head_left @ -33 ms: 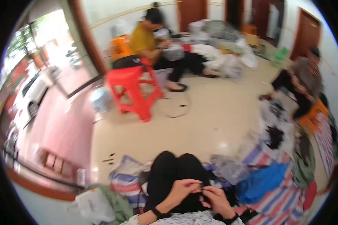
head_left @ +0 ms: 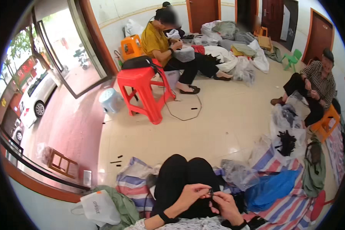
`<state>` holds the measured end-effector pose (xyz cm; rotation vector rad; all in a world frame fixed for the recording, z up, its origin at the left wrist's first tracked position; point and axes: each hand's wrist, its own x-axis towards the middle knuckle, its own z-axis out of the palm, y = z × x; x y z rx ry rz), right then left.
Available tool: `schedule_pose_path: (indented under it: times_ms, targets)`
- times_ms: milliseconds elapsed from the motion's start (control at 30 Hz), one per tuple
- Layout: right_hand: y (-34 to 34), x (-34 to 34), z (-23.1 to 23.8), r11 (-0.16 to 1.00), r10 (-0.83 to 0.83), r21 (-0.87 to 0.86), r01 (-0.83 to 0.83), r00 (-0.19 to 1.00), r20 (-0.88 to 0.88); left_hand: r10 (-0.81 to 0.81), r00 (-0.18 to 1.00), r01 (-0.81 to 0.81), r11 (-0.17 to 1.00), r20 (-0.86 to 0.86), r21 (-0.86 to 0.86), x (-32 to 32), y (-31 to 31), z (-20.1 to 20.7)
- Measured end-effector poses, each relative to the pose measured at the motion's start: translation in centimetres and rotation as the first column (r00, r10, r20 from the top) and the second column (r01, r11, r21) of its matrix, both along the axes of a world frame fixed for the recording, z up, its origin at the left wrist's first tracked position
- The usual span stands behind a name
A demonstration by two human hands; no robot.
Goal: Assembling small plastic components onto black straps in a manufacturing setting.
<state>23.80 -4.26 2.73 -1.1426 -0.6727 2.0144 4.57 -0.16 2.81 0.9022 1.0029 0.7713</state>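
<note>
Above my black-clad lap, my two hands almost meet. A small black piece (head_left: 210, 192), too small to identify, sits between their fingertips. Thumb and forefinger of my left hand (head_left: 192, 194) pinch it from one side. From the other side my right hand (head_left: 225, 204) grips it, with its lower fingers curled inward. A dark band circles each wrist. Beside my right forearm, dark material (head_left: 239, 202) lies partly hidden next to a blue plastic bag (head_left: 271, 188).
Striped woven sacking (head_left: 285, 209) spreads at right, with a clear plastic bag (head_left: 239, 174) near my knee. A white bag (head_left: 99, 209) lies at left. Farther off stand a red stool (head_left: 143, 82) and two seated people, one in yellow (head_left: 156, 41), one in stripes (head_left: 318, 78). A cable (head_left: 186, 119) crosses the floor.
The whole view has shifted slightly, so the room sits a little farther right, and the blur has cleared. Both hands keep the same pinch on the small black piece.
</note>
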Motion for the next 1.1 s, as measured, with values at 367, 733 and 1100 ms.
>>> schedule_pose_path:
  times_ms: [367, 733, 1100]
  targets:
    - [0.7, -1.8, -2.3, 0.997, 0.071, 0.009, -0.071, 0.992, -0.101, 0.141, 0.988, -0.145, 0.988, -0.069, -0.06, -0.8, -1.1, 3.9]
    - [1.5, -2.7, -2.9, 0.992, 0.128, 0.021, -0.126, 0.971, -0.2, 0.157, 0.979, -0.16, 0.987, -0.131, -0.012, -2.2, -1.3, 3.6]
    - [1.3, -2.8, -2.5, 0.992, 0.123, 0.019, -0.122, 0.98, -0.154, 0.15, 0.985, -0.155, 0.986, -0.09, -0.057, -2.5, -1.4, 2.6]
